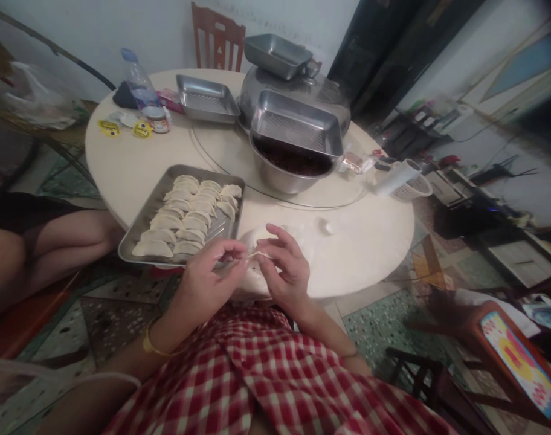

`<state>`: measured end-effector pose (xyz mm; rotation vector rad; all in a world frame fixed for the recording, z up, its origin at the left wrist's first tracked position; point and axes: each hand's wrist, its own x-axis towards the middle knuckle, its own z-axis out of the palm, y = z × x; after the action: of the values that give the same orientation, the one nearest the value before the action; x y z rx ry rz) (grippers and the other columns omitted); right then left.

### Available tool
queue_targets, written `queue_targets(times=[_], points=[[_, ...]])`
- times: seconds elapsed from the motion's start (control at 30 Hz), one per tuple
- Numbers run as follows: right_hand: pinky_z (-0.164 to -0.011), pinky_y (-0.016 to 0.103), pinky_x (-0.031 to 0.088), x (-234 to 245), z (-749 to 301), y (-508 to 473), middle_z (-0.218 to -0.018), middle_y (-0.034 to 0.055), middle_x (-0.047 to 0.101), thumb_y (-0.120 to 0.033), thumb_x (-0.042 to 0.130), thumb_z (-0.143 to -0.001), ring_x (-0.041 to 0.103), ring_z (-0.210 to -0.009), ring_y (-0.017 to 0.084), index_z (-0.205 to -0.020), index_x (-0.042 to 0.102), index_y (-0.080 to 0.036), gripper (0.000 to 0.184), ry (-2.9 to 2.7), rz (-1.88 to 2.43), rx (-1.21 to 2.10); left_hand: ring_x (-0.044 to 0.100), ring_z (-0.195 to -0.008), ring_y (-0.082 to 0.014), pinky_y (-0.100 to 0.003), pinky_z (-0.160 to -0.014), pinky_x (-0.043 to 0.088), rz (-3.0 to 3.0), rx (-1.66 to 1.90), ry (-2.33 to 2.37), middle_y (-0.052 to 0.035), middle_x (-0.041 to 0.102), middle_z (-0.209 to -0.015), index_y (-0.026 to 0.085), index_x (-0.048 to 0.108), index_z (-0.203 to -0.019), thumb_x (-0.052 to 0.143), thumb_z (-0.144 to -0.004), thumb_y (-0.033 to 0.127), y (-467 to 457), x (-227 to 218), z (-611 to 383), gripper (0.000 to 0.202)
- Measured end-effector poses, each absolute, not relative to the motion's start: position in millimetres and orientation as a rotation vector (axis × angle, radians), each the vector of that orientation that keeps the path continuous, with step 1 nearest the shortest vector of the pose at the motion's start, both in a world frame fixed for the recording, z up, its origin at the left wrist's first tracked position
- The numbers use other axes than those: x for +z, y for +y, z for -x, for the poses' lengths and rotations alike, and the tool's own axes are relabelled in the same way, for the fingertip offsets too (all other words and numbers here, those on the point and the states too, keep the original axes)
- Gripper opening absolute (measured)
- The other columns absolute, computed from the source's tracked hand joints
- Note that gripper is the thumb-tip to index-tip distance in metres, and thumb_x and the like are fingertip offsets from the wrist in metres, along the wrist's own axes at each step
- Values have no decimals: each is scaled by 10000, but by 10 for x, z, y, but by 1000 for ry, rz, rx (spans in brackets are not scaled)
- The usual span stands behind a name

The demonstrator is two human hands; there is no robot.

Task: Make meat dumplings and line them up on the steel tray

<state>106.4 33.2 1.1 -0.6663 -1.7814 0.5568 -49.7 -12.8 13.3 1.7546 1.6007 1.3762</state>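
Observation:
Both my hands meet in front of me at the table's near edge, pinching a small pale dumpling (259, 254) between their fingertips. My left hand (209, 272) closes thumb and forefinger on its left end. On the other end my right hand (285, 269) pinches with thumb and forefinger, its other fingers raised. Much of the dumpling is hidden by the fingers. Beneath the hands is a whitish bundle (254, 287), blurred, that looks wrapped in plastic. To the left, a metal tray (228, 229) carries several rows of folded dumplings (178, 214).
A steel bowl (282, 182) of dark filling stands on the glass turntable (212, 154), with a metal tray (298, 115) resting over it. A large lidded pan (257, 90) is behind. A small dough piece (325, 226) lies right. Another person's legs (71, 235) are at left.

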Motion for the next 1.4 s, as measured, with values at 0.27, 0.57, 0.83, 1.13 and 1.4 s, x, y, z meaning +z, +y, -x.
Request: queue_targets(times=[0.27, 0.57, 0.83, 1.13, 1.4], points=[[-651, 273, 647, -37, -1063, 357, -1280, 124, 619, -160, 592, -891, 722, -905, 165, -978, 662, -211, 122, -1772, 648, 504, 615, -738, -140, -260, -705, 501, -1909, 1450, 1615, 4, 646, -793, 194, 616, -847, 599, -834, 211, -99, 109, 497, 27], [-763, 324, 649, -33, -1045, 378, -1271, 131, 617, -157, 590, -897, 718, -915, 167, -968, 658, -211, 111, -1777, 638, 522, 592, -688, -123, -240, -668, 490, -1829, 1512, 1611, 25, 620, -763, 201, 612, -873, 613, -814, 199, -99, 88, 475, 59], [-909, 362, 600, 7, -1058, 382, -1223, 121, 656, -235, 526, -948, 663, -1119, 201, -1042, 669, -207, 174, -1881, 652, 654, 570, -680, -118, -235, -650, 472, -1718, 1532, 1500, 29, 614, -735, 215, 636, -813, 625, -850, 251, -48, 8, 517, 53], [-1069, 421, 510, 84, -1035, 392, -1414, 98, 559, -294, 422, -996, 488, -1368, 208, -1260, 601, -250, 322, -1952, 636, 714, 598, -788, -143, -248, -688, 499, -1357, 1656, 1346, -15, 658, -914, 210, 656, -958, 702, -768, 298, 22, -54, 421, 214], [-1089, 432, 490, 225, -1137, 403, -1515, 80, 452, -294, 416, -995, 409, -1426, 218, -1409, 466, -286, 417, -2004, 529, 660, 594, -681, -100, -196, -550, 471, -1062, 1638, 1126, -35, 723, -1015, 209, 708, -802, 716, -775, 290, 62, -47, 351, 85]])
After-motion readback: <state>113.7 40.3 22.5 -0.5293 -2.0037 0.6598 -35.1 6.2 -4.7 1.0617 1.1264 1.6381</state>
